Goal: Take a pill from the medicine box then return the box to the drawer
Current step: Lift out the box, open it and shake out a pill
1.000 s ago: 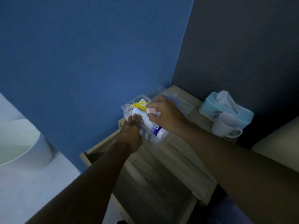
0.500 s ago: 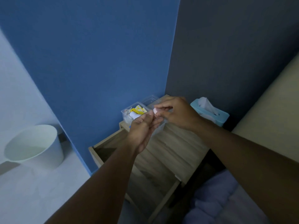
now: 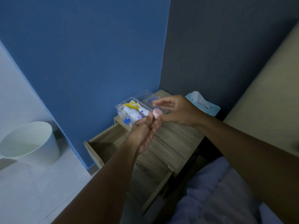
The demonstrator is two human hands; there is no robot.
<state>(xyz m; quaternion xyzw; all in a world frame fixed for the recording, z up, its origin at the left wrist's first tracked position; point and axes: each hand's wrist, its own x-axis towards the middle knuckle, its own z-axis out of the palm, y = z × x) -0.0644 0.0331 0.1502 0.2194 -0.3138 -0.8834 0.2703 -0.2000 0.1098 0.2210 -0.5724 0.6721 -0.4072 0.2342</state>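
The clear medicine box (image 3: 121,109) stands open on the wooden nightstand (image 3: 174,139), against the blue wall. White bottles (image 3: 133,114) and yellow packets (image 3: 132,104) lie inside it. Just in front of the box, both hands meet on a small round pink pill container (image 3: 157,112). My left hand (image 3: 144,133) grips it from below with thumb and fingertips. My right hand (image 3: 176,110) pinches it from the right, the index finger stretched out. The drawer (image 3: 103,143) under the top is pulled open to the left. No loose pill can be seen.
The box's clear lid (image 3: 146,95) lies tipped back behind it. A teal tissue box (image 3: 210,109) sits at the nightstand's far right. A white bin (image 3: 30,143) stands on the floor at left. A lilac blanket (image 3: 218,191) lies at lower right.
My right hand lifted the pink container out of the box and my left hand rose from the box edge to meet it. Both hands now hold it; my head has moved back.
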